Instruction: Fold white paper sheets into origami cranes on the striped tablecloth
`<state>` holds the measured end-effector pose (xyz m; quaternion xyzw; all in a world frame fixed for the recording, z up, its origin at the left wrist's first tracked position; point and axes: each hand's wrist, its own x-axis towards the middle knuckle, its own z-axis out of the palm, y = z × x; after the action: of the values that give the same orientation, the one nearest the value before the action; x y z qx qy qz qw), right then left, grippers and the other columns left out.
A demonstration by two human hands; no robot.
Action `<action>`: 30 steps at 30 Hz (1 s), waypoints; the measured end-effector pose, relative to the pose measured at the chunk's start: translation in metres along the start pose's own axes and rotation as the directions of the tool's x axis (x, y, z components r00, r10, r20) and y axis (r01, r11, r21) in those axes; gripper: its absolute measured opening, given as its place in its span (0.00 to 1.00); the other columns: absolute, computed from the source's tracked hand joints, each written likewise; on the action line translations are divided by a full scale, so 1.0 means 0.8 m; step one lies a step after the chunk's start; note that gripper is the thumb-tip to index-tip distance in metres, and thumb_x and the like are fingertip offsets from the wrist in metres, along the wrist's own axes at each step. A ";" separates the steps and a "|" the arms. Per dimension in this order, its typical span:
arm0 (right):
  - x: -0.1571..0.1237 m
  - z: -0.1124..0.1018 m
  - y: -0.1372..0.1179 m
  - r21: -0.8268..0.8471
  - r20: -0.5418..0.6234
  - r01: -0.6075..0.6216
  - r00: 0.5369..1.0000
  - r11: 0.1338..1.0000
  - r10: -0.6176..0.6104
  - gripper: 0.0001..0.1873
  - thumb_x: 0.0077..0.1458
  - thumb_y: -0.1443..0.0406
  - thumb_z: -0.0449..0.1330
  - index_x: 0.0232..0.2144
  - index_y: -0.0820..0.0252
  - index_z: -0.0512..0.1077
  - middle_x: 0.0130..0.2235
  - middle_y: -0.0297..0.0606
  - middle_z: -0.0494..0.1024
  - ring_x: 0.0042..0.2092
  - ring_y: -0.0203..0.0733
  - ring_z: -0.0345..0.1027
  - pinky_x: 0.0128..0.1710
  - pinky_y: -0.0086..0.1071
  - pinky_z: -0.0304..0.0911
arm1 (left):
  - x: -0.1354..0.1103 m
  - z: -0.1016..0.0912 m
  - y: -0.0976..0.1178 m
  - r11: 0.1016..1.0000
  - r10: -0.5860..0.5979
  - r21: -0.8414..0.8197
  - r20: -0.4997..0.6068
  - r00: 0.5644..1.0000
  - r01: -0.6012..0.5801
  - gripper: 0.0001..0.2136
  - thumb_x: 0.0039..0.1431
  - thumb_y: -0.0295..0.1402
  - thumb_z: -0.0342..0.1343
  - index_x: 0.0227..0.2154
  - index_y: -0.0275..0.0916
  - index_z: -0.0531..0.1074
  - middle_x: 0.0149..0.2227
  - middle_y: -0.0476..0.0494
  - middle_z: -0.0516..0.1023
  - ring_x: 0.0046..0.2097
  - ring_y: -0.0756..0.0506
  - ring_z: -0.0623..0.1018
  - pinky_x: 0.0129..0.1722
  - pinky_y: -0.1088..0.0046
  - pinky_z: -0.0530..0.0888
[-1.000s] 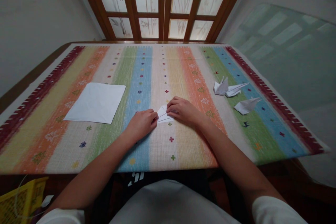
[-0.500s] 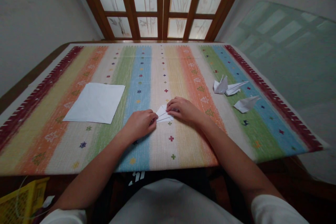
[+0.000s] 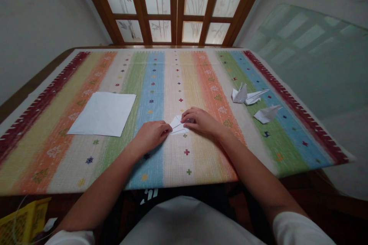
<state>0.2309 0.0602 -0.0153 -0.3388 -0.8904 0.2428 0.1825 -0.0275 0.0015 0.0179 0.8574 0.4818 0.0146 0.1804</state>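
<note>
A small folded white paper [image 3: 177, 126] lies on the striped tablecloth [image 3: 201, 72] in front of me. My left hand [image 3: 151, 135] has its fingers curled and pressing on the paper's left end. My right hand [image 3: 199, 120] rests with bent fingers on its right part, holding it down. Most of the paper is hidden under both hands.
A flat white sheet [image 3: 103, 113] lies to the left. Folded paper figures sit at the right: two together [image 3: 247, 95] and one nearer [image 3: 266, 113]. A wooden door with frosted panes [image 3: 172, 7] stands beyond the table. A yellow crate [image 3: 21, 224] is on the floor at lower left.
Both hands stay on the folded paper with barely any shift. The view has tilted slightly.
</note>
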 end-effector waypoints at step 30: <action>-0.004 0.003 -0.001 -0.032 -0.015 0.072 0.997 0.997 -0.072 0.15 0.65 0.67 0.65 0.54 0.56 0.80 0.49 0.44 0.83 0.50 0.49 0.72 0.54 0.44 0.66 | 0.034 0.062 0.008 0.968 0.243 0.138 -0.318 0.917 -0.209 0.12 0.72 0.24 0.50 0.49 0.34 0.78 0.49 0.34 0.83 0.48 0.40 0.80 0.48 0.62 0.79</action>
<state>0.2311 0.0566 -0.0174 -0.3113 -0.9043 0.2192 0.1930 0.0021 0.0069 -0.0303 0.9004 0.4032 0.1552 0.0502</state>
